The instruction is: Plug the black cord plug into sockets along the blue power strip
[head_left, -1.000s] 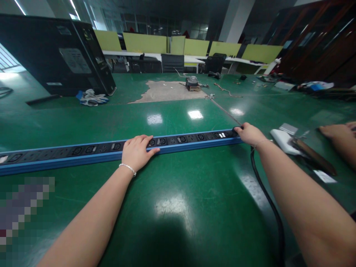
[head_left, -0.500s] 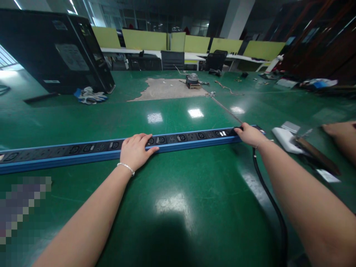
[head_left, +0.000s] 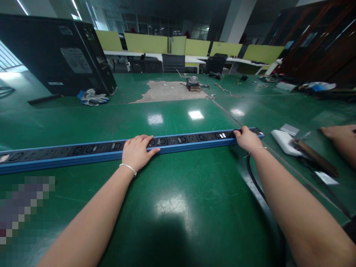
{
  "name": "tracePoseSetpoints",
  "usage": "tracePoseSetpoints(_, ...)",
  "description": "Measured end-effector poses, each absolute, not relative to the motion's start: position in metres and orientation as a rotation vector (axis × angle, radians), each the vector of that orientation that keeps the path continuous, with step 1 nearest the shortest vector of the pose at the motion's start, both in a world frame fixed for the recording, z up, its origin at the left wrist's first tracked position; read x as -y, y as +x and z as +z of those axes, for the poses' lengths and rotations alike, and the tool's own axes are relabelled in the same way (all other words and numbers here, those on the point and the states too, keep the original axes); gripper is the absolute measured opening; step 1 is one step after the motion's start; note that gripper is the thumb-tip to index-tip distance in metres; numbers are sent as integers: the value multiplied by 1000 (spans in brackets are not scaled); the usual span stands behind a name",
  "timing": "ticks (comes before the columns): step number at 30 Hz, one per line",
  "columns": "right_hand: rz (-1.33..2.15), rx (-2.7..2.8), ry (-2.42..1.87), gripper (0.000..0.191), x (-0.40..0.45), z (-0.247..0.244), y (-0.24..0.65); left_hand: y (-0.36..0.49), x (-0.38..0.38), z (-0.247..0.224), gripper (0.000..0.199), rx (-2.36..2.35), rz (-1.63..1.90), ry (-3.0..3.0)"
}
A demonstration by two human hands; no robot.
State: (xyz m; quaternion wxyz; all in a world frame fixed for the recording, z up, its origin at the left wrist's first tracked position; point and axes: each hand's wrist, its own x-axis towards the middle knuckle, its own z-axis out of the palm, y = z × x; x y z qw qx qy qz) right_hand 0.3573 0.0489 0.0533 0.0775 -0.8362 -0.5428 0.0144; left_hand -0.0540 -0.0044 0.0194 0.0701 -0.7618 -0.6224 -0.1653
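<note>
A long blue power strip with a black face and several sockets lies across the green surface. My left hand rests over its middle, fingers across the top and thumb along the near side, gripping it. Near the strip's right end, my right hand has its fingers closed on something black at the socket face; the fingers partly hide it. A thick black cable hangs in a curve below my right hand and passes behind my forearm.
A large black cabinet and gloves are at the back left. A small motor-like device sits on a bare patch. At right are a white object, a brown bar and part of another person's limb.
The view has shifted slightly. My right hand has moved a little down, and the black cable has swung left below it. My left hand keeps its place on the strip.
</note>
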Motion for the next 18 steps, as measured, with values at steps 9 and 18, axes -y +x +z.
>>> tracePoseSetpoints(9,12,1542,-2441,47,-45,50,357,-53,6,19,57,1842,-506,-2273)
tracePoseSetpoints(18,-16,1512,-2438,48,-47,73,369,-54,4,17,57,1877,-516,-2280)
